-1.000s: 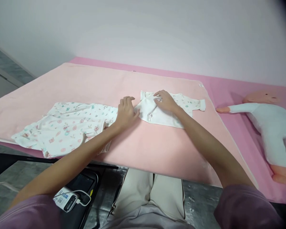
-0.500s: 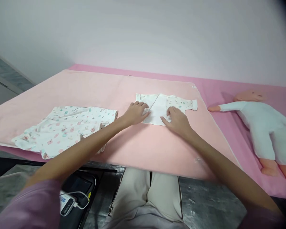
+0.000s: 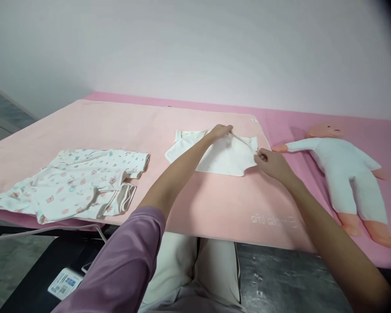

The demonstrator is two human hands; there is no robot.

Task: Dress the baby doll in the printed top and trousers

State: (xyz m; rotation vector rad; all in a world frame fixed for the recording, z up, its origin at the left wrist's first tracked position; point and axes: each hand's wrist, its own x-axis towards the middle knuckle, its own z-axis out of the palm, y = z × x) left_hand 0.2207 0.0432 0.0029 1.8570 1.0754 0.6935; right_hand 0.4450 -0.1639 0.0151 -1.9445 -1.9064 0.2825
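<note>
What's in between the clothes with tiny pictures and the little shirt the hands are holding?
Just a bare strip of the pink blanket lies between the patterned clothes and the little shirt, as the head view shows.

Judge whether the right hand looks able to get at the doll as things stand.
Probably yes: the doll's outstretched arm lies close to the right hand, with nothing standing between. That hand pinches the small garment, though, and would likely release it first.
</note>
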